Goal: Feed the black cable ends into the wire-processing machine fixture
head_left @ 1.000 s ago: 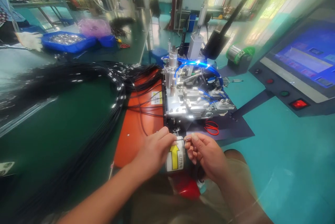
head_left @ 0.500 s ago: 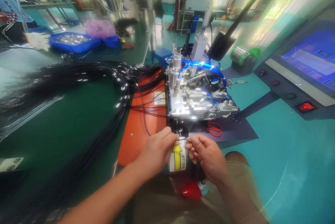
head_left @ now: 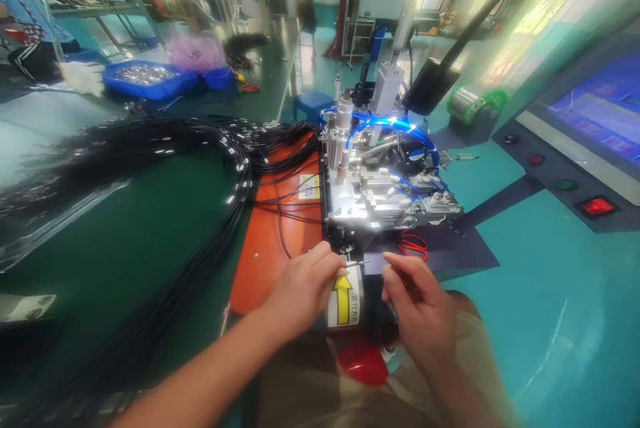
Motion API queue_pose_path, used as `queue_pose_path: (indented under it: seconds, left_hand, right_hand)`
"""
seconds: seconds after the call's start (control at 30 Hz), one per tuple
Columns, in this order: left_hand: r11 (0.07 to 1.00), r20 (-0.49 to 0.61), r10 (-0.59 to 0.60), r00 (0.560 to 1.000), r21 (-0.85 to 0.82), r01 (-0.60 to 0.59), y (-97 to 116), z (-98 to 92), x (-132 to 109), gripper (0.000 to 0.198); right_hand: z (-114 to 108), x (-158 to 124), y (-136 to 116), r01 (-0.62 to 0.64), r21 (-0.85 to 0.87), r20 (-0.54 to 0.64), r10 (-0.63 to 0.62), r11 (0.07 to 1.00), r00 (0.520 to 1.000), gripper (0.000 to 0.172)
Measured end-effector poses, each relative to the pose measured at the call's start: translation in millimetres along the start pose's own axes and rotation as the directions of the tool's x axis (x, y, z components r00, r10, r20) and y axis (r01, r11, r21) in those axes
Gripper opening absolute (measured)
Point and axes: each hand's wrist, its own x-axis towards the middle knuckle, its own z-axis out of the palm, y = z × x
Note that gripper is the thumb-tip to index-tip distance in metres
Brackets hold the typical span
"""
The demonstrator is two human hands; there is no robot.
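Observation:
My left hand [head_left: 313,285] is closed in a pinch on a thin black cable [head_left: 354,264]. The cable's bared, thin end points right, out past my fingertips. Just right of that end is my right hand [head_left: 417,301], apart from the cable, its thumb and forefinger slightly parted with nothing visible between them. Below the cable is a white label with a yellow arrow [head_left: 343,300]. Directly beyond both hands stands a metal machine [head_left: 385,195] with blue air hoses [head_left: 395,123].
A long bundle of black cables [head_left: 235,208] curves over the green table and an orange plate [head_left: 270,268]. Red-handled scissors [head_left: 414,247] lie under the machine's front. On the right are a control panel [head_left: 565,168] and a wire spool [head_left: 475,105]. Far left, a person sits by a blue tray [head_left: 150,89].
My right hand has let go of the cable's end and moved a little to the right, its fingers parting. My left hand keeps its pinch. The view has shifted slightly.

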Motion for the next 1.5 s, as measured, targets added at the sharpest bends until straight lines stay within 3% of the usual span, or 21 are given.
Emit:
queue_pose_path:
  seconds: [0.07, 0.17, 0.67, 0.8, 0.93, 1.07, 1.33, 1.5]
  left_hand:
    - [1.0, -0.007, -0.005, 1.0, -0.009, 0.005, 0, -0.2, 0, 0.027]
    - [1.0, -0.012, -0.004, 1.0, -0.018, 0.003, 0, -0.1, 0, 0.027]
    - [0.996, -0.034, -0.076, 0.997, -0.04, 0.074, 0, 2.1, 1, 0.024]
    - [0.995, -0.057, -0.078, 0.995, -0.07, 0.074, -2, 3.3, 0, 0.021]
    - [0.995, -0.059, -0.051, 0.997, -0.091, 0.045, -3, 2.6, 0, 0.019]
    - [0.995, -0.065, -0.069, 0.995, -0.074, 0.064, -1, 1.2, 2, 0.021]
    - [0.995, -0.037, -0.089, 0.995, -0.047, 0.088, 1, 1.4, 3, 0.021]
    - [0.996, -0.053, -0.089, 0.995, 0.015, 0.09, 0, 2.9, 3, 0.02]
  right_hand:
    - [-1, -5, 0, 0.154, -0.111, 0.02, -0.153, 0.982, 0.988, 0.026]
    - [0, -10, 4, 0.249, -0.185, 0.043, -0.245, 0.951, 0.969, 0.035]
    - [6, -18, 12, 0.347, -0.241, 0.153, -0.317, 0.906, 0.936, 0.048]
    - [10, -20, 13, 0.293, -0.192, 0.154, -0.266, 0.937, 0.952, 0.046]
    - [14, -20, 10, 0.077, -0.037, 0.141, -0.071, 0.996, 0.987, 0.035]
    - [18, -19, 5, -0.062, 0.088, 0.161, 0.047, 0.994, 0.986, 0.031]
    - [24, -19, 5, -0.013, 0.029, 0.125, 0.009, 1.0, 0.992, 0.034]
    - [11, -7, 2, -0.022, -0.049, 0.038, 0.024, 0.999, 0.999, 0.026]
